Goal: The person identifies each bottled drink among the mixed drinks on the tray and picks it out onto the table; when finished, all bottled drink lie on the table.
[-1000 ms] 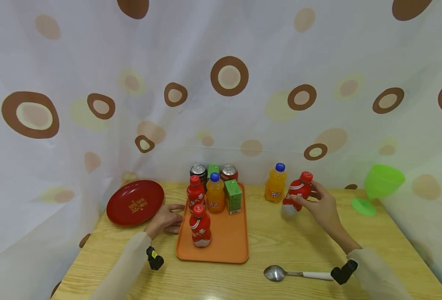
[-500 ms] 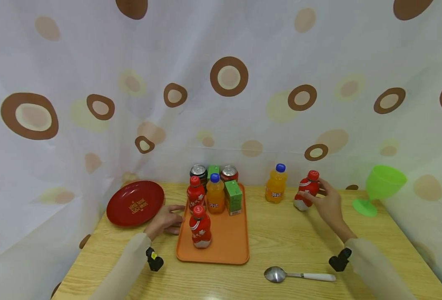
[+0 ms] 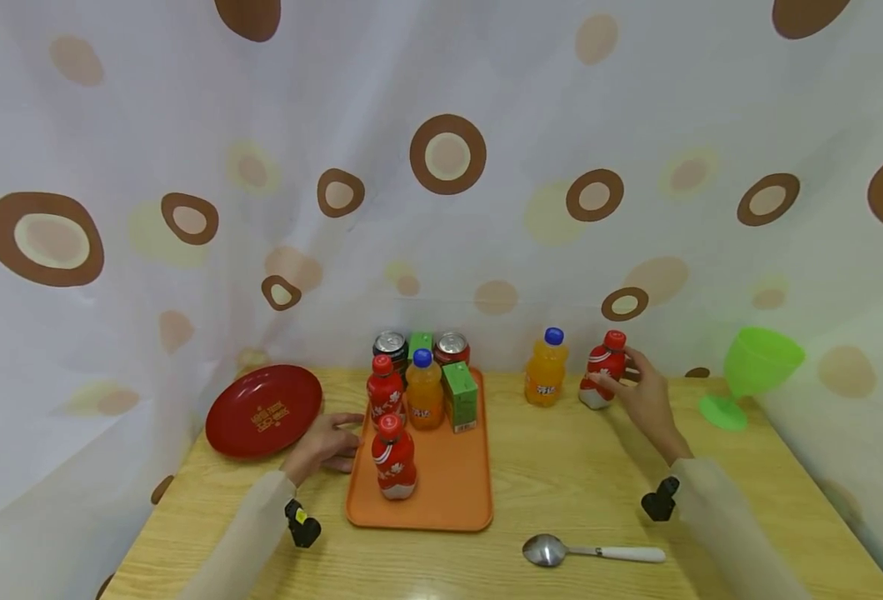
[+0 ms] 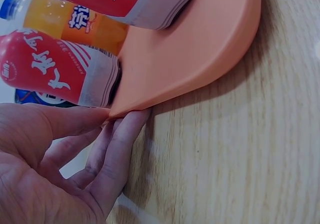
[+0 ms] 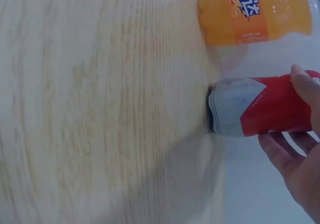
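A red-and-white bottle [image 3: 604,365] with a red cap is in my right hand [image 3: 646,402], thumb on one side and fingers on the other. In the right wrist view the bottle's base [image 5: 227,107] is at or just over the table; contact is hard to tell. Left of it stands an orange drink bottle [image 3: 546,372] with a blue cap. My left hand [image 3: 326,444] pinches the left rim of an orange tray [image 3: 452,500], thumb above and fingers below in the left wrist view. On the tray stand two red bottles [image 3: 394,467], another orange drink bottle [image 3: 425,400], green cartons [image 3: 460,400] and cans [image 3: 452,346].
A dark red plate [image 3: 265,412] lies left of the tray. A metal spoon [image 3: 545,550] with a white handle lies near the front. A green plastic goblet [image 3: 762,362] stands at the far right. A patterned curtain [image 3: 516,242] hangs behind the wooden table [image 3: 561,483].
My right hand has carried the red bottle right and back, toward the curtain, and it stands more upright. My left hand keeps its place on the tray rim. The head view has shifted slightly.
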`<control>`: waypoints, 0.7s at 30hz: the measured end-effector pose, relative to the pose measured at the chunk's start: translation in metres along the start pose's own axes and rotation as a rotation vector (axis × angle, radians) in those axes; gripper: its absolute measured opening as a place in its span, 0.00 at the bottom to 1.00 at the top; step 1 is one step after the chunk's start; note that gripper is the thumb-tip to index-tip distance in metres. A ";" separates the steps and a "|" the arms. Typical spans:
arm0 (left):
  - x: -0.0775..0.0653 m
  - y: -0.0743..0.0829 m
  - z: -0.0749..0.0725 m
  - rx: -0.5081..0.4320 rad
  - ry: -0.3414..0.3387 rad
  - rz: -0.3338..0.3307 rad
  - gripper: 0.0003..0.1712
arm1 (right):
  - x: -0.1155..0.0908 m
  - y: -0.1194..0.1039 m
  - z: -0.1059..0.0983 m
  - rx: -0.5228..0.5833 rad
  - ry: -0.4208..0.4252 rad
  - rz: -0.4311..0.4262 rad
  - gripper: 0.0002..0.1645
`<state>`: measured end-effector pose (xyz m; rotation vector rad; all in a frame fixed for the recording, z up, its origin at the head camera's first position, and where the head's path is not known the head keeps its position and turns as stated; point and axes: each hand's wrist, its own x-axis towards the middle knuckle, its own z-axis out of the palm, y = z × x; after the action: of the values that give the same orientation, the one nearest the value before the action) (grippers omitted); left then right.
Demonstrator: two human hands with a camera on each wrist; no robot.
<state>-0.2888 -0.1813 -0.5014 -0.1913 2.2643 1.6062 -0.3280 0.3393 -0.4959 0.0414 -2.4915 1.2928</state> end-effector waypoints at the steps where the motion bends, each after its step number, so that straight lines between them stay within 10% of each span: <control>1: 0.000 0.000 0.001 -0.001 0.004 0.002 0.31 | -0.001 0.000 0.000 -0.001 0.005 0.002 0.46; 21: 0.001 0.002 0.006 0.000 0.011 0.001 0.31 | -0.003 -0.008 -0.009 0.029 -0.109 0.080 0.50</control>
<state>-0.2890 -0.1750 -0.5021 -0.2003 2.2731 1.6092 -0.3210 0.3413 -0.4858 0.0202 -2.5899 1.3935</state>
